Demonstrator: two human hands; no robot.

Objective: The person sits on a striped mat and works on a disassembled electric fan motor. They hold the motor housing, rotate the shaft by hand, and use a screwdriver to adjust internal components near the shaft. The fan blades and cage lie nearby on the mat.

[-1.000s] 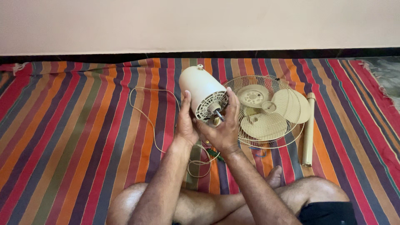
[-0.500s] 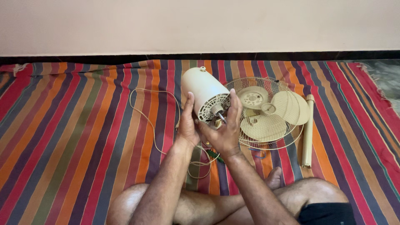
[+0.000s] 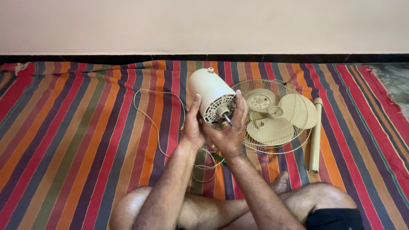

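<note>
Change since earlier view: motor housing sits a little higher and is tilted so its vented face and shaft turn more toward the camera; hands have shifted with it. Judged: the housing is being turned over for a look at the shaft end, not set down.
Mat [image 3: 76, 140]: one striped cloth in red, orange, green and purple, spread on the floor against a pale wall; it carries all loose parts.
Fan guard [image 3: 272, 116]: one wire grille, lying flat on the mat, just right of the hands.
Blade [image 3: 279, 119]: one cream blade set, three lobes counted, resting inside the guard.
Motor housing [image 3: 211, 97]: one cream cylinder, held off the mat between both hands, tilted, metal shaft pointing down and right.
Tube [image 3: 315, 134]: one cream pole section, lying along the right side of the guard.
Cord [image 3: 158, 132]: one cream cable, looped on the mat left of the hands, running under the wrists.
Left hand [image 3: 193, 127]: closed around the housing's left side, thumb up along it.
Right hand [image 3: 230, 130]: cupping the housing's front rim from below and right, fingers wrapped up its side.
</note>
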